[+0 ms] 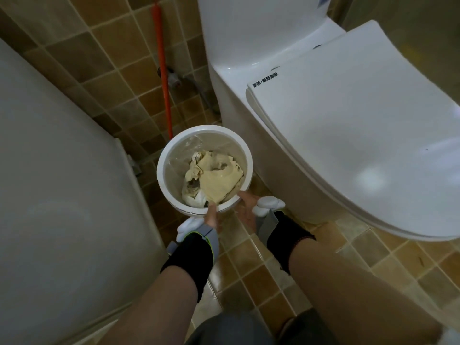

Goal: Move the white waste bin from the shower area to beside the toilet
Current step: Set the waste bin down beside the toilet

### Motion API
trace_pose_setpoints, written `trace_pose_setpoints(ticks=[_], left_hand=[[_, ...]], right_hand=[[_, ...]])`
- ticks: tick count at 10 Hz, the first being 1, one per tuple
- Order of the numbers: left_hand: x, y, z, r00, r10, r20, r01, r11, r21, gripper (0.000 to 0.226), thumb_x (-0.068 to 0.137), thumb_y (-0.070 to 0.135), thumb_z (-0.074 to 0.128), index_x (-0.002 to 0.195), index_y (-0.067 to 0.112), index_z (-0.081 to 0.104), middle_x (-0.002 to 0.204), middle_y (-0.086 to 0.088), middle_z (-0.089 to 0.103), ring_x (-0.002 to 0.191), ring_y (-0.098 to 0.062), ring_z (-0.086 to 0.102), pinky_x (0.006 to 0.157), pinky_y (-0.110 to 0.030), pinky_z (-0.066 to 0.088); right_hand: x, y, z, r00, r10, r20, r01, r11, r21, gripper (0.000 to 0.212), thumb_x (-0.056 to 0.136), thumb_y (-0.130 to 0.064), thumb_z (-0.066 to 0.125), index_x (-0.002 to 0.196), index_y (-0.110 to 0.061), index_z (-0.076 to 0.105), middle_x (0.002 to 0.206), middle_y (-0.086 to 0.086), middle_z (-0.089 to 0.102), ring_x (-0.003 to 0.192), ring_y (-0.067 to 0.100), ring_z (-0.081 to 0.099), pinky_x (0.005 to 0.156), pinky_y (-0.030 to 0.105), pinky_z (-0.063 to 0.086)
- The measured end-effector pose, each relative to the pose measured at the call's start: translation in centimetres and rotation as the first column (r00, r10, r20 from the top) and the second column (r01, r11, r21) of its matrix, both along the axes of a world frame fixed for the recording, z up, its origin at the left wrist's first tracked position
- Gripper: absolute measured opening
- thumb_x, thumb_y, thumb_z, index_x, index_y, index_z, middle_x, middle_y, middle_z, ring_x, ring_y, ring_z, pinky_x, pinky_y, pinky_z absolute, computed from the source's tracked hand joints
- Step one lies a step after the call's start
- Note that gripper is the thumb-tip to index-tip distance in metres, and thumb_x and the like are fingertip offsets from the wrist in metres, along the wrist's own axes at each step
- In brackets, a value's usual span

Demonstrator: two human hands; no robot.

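The round white waste bin (171,155), lined with clear plastic and holding crumpled yellowish paper, sits low on the tiled floor just left of the white toilet (348,135), whose lid is down. My left hand (211,219) pinches the bin's near rim, thumb inside. My right hand (247,207) rests against the bin's near right side, fingers spread, palm facing the bin. Both wrists wear black braces with white trackers.
A large white appliance (62,170) fills the left side, leaving a narrow gap for the bin. An orange handle (163,70) leans on the tiled wall behind, next to a water valve (173,77). Brown tiled floor (373,257) lies in front of the toilet.
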State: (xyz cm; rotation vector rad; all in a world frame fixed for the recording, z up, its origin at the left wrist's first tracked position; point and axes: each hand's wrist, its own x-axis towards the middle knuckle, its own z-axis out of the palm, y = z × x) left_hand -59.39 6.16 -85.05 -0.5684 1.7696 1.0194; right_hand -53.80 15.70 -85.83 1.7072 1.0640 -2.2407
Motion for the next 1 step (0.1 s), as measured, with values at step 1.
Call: trace_pose_setpoints(ticks=[1], left_hand=[[0.24,0.47,2.95,0.996,0.012,0.091,-0.016,0.999,0.039,0.06,0.101,0.042,0.036,0.146,0.002,0.035,0.152,-0.017,0.036,0.131,-0.029,0.044,0.055,-0.026,0.029]], right_hand=[[0.94,0.05,5.03,0.999,0.029,0.046,-0.029,1.0,0.005,0.048,0.102,-0.027,0.037,0.146,-0.008,0.033,0.15,0.014,0.037,0.143,0.032,0.031,0.11,0.037,0.032]])
